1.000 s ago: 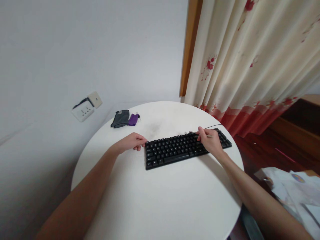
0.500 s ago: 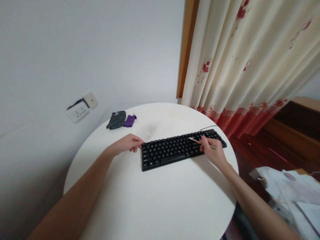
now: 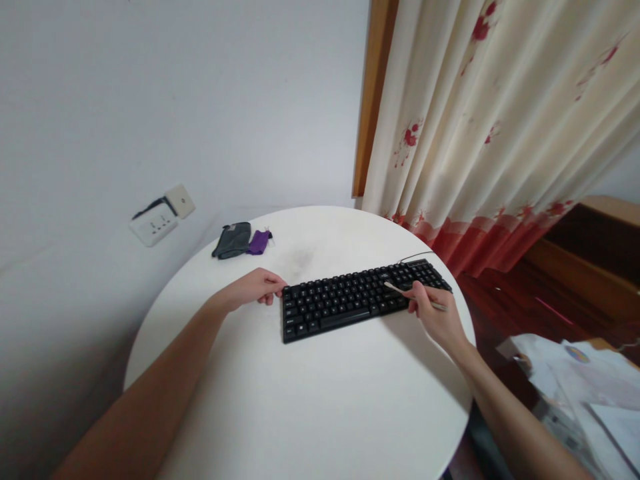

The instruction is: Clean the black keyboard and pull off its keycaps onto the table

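A black keyboard (image 3: 345, 301) lies across the far half of a round white table (image 3: 320, 400). My left hand (image 3: 255, 287) rests at the keyboard's left end, fingers curled against its edge. My right hand (image 3: 435, 313) is closed on a thin light-coloured stick (image 3: 400, 291), held like a pen; its tip touches the keys on the right part of the keyboard. A thin black cable (image 3: 415, 255) runs off the keyboard's far right corner.
A grey pouch (image 3: 233, 240) and a small purple item (image 3: 259, 241) lie at the table's far left edge. A wall socket (image 3: 154, 227) sits on the white wall. A floral curtain (image 3: 475, 133) hangs at the right. Papers (image 3: 590, 380) lie at lower right.
My right hand has drawn back toward me with the stick, from the keyboard's far row to its near right part. The left hand has stayed at the left end. The view shifted slightly.
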A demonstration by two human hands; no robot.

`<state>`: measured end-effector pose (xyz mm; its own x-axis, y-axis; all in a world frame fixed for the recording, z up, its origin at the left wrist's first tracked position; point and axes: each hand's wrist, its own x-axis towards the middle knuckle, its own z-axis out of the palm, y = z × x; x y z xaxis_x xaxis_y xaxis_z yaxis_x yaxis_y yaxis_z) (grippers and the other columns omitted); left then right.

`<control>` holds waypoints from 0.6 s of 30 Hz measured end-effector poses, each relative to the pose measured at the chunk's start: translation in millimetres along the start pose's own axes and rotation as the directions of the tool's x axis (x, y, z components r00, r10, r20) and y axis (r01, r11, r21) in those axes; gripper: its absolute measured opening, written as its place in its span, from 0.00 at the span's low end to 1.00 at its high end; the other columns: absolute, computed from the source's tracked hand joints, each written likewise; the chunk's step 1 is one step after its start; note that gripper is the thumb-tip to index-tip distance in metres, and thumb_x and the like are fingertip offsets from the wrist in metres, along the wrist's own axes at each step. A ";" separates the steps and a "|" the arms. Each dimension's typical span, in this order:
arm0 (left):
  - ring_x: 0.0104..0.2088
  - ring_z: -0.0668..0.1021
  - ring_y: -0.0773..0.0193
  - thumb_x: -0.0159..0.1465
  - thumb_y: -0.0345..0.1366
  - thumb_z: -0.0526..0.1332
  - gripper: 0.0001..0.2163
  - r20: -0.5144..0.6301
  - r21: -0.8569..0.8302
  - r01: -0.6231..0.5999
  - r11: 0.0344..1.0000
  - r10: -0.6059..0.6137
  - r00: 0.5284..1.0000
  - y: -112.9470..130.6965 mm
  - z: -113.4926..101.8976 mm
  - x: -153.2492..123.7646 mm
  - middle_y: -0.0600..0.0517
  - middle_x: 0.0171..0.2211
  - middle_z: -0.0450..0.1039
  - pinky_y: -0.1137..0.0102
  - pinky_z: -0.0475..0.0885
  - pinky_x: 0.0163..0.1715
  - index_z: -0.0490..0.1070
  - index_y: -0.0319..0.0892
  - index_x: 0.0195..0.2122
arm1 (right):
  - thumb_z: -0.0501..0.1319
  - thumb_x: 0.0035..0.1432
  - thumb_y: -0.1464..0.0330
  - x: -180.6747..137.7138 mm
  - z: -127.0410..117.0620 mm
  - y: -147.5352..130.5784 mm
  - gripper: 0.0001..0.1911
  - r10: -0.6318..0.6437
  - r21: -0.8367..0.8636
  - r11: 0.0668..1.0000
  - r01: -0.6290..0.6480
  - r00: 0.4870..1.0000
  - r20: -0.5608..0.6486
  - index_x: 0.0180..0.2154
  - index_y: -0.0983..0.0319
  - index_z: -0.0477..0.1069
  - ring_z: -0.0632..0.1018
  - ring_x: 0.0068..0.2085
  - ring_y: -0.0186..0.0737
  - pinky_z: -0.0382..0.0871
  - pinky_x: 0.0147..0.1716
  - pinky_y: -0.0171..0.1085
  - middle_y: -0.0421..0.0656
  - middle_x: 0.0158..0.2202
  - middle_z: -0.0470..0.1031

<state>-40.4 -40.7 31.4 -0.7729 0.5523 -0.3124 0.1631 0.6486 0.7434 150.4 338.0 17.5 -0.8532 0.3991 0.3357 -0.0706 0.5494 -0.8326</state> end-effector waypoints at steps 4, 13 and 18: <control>0.25 0.74 0.66 0.56 0.48 0.61 0.16 -0.004 -0.009 -0.003 1.000 0.003 1.000 3.1 0.7 -1.4 0.48 0.32 0.77 0.74 0.64 0.24 0.79 0.40 0.35 | 0.53 0.64 0.51 -12.1 -6.0 -3.4 0.28 0.041 -0.002 0.999 -0.041 0.999 -0.026 0.26 0.65 0.78 0.67 0.18 0.34 0.57 0.18 0.34 0.43 0.17 0.71; 0.25 0.74 0.66 0.56 0.48 0.61 0.16 -0.008 -0.024 -0.011 1.000 0.010 1.000 3.7 1.2 -1.2 0.48 0.31 0.77 0.74 0.64 0.24 0.79 0.40 0.33 | 0.55 0.63 0.52 -51.8 -13.7 -1.6 0.26 0.137 0.042 0.990 -0.134 0.987 -0.082 0.29 0.66 0.79 0.69 0.20 0.36 0.59 0.19 0.35 0.43 0.19 0.72; 0.25 0.74 0.67 0.56 0.48 0.60 0.17 0.000 -0.017 -0.010 1.000 0.010 1.000 3.4 0.5 -1.3 0.48 0.33 0.77 0.74 0.64 0.24 0.79 0.40 0.35 | 0.55 0.63 0.52 -61.3 -13.8 -0.1 0.26 0.148 0.061 0.988 -0.143 0.985 -0.093 0.28 0.66 0.79 0.68 0.20 0.36 0.60 0.20 0.35 0.43 0.19 0.71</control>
<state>-38.5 -39.0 34.0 -0.7713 0.5590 -0.3045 0.1606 0.6338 0.7567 209.8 323.6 3.1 -0.8027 0.5425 0.2478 0.0208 0.4406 -0.8975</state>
